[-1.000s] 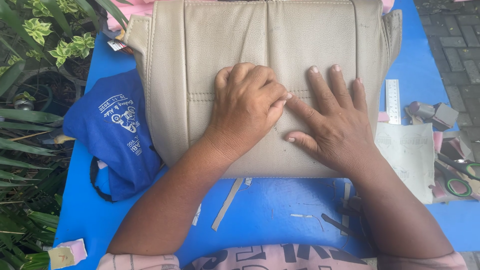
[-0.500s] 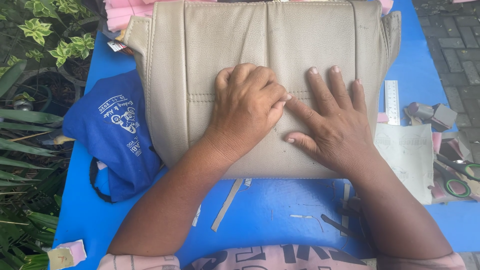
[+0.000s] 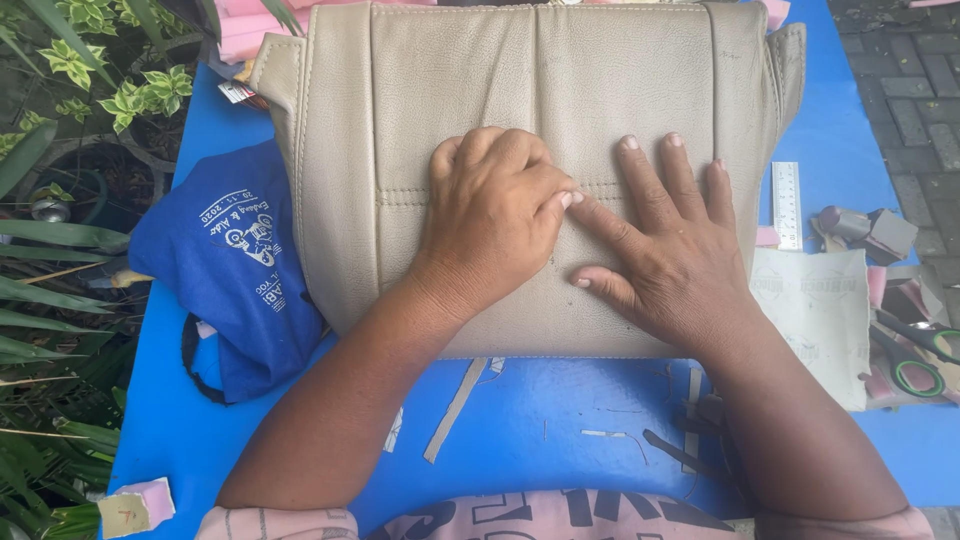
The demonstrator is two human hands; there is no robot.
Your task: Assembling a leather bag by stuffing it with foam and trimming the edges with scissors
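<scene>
Blue worktop (image 3: pixel 560 440) is bearing a beige seat cover (image 3: pixel 540 90), stitched already; left hand (image 3: pixel 490 215), curled, and right hand (image 3: pixel 665 250), flat, are pressing its seam.

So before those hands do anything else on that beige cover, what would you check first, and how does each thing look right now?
1. Left hand curled on the beige cover, at the stitched seam: ok.
2. Right hand spread flat on the cover, fingers pressing beside the seam: ok.
3. Cover lies wholly on the blue table, none of it hanging over the near edge: ok.
4. Scissors off to the right, apart from both hands: ok.
5. Ruler beside the cover, within sight: ok.
6. Whether the seam under the fingers is flat or puckered: cannot tell, the hands hide it.
</scene>
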